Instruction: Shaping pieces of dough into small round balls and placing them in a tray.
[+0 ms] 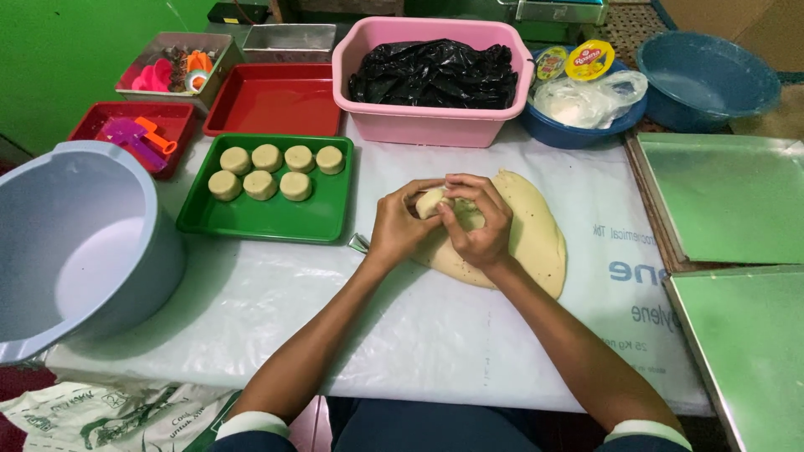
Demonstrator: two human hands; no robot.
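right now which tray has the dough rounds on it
The green tray beside the grey bucket. It holds seven dough rounds; the red trays behind it hold none.

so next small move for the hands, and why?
Probably set the dough piece on the green tray beside the seven formed rounds: both hands, left hand and right hand, cup it above the big dough slab, and the tray has room.

Pale yellow dough (528, 234), green tray (251, 219), pink basin (427, 125), black bag (435, 74).
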